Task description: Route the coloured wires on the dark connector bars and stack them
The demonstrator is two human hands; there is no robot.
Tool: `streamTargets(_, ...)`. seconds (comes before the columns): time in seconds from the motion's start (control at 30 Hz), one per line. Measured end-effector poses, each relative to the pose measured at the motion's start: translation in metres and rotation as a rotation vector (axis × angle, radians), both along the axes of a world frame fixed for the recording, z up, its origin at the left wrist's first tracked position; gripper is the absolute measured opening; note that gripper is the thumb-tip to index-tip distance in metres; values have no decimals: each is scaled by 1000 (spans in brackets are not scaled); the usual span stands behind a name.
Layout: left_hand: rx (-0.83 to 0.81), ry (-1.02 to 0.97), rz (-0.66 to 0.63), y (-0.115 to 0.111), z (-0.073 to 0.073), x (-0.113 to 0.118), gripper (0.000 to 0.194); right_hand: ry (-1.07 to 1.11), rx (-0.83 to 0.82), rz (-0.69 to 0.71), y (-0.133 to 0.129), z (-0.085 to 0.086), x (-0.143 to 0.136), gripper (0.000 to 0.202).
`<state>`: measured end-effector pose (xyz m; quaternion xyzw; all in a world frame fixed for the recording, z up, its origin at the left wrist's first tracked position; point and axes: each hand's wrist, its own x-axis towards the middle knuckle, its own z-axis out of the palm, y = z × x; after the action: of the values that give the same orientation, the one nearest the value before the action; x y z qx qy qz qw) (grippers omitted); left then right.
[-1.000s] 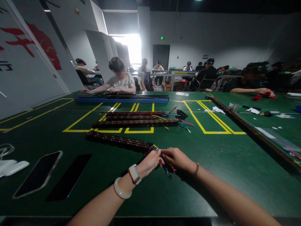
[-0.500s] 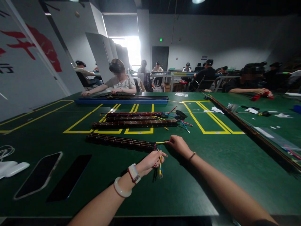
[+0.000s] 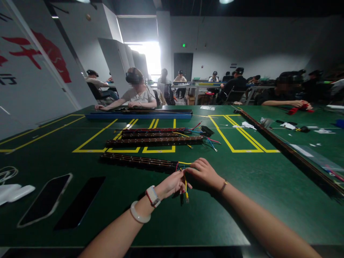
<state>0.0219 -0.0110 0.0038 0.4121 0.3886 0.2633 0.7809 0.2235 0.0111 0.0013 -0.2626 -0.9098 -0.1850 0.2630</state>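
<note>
So, left hand [image 3: 172, 183]: curled in on the loose wires [image 3: 186, 184] off the bar's end, thumb and fingers pinching them
Right hand [image 3: 205, 173]: right up against the left one, fingertips pinched on the wires too, can't tell which strand exactly
Wires: yellow, red and blue ones, one yellow running straight from the bar to the right hand, another dangling below the fingers with a lug [image 3: 187, 200] at its tip
Black bar [image 3: 139, 161]: lying a bit slanted on the green table [image 3: 233, 211], wired end just beside both hands, coppery lines along it
Wrists: watch [image 3: 153, 196] and pale bangle [image 3: 139, 214] on the left, thin bracelet [image 3: 224, 186] on the right
Other bars [image 3: 154, 142]: side by side just beyond, over the yellow tape [image 3: 245, 151], wires poking out their right ends
Phone corner: two dark phones [image 3: 80, 202] near each other, well left of the hands
Right side: long bar [image 3: 285, 147] running diagonally, paper scraps [image 3: 249, 125] near it
Far edge: blue tray [image 3: 139, 116], person in a headset [image 3: 138, 95] behind it
</note>
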Motion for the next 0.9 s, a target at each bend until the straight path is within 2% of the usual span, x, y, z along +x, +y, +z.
streamTargets(0.07, 7, -39, 6, 1, -3, 0, 30, -44, 25, 123, -4, 1, -3, 25)
streamTargets(0.13, 16, -64, 5, 1, -5, 0, 29, -47, 31, 176, -5, 2, -6, 25)
streamTargets(0.4, -38, -112, 4, 3, -3, -1, 26, 3, -103, 200, -2, 1, -6, 25)
streamTargets(0.57, -75, -150, -71, 5, -6, -3, 39, 70, -203, 209, 0, -6, -6, 24)
streamTargets(0.67, -74, -204, -53, 6, -8, -2, 39, 178, -279, 204, 3, -7, -9, 22)
streamTargets(0.8, -21, -276, 25, 4, -8, 0, 24, 345, -393, 151, 9, 6, -21, 19)
streamTargets(0.9, 14, -234, 34, 2, -6, 1, 11, 372, -432, 63, 16, 23, -39, 18)
